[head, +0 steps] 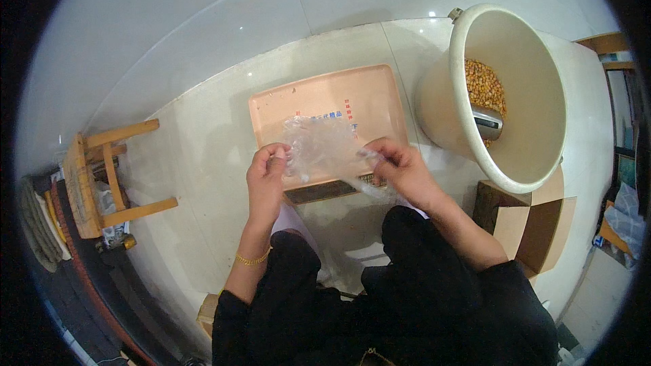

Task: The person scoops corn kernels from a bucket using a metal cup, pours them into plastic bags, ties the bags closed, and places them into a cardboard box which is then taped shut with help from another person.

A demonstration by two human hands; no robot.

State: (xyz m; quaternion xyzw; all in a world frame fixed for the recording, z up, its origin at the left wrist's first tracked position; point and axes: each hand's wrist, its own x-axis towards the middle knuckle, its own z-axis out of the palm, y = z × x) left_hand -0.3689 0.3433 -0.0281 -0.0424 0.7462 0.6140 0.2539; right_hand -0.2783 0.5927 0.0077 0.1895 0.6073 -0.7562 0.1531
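Note:
A crumpled clear plastic bag [325, 145] stretches between my two hands. My left hand [267, 170] pinches its left edge between thumb and fingers. On the other side, my right hand [404, 168] grips the bag's right part, with a loose strip of plastic trailing below it; the fingers look slightly blurred. Under the bag lies a shallow peach-coloured plastic tray [351, 84] that bears printed writing, partly covered by the bag. A few small crumbs show near the tray's far left corner. The tray's near side lies over a dark printed box edge [325, 191].
To the right stands a tall cream plastic bucket [534, 86] with corn kernels [480, 81] and a metal scoop [487, 122] inside. An opened cardboard box [539, 234] sits below it. A wooden stool [84, 188] lies on its side at left. Behind the tray runs a tiled wall [244, 15].

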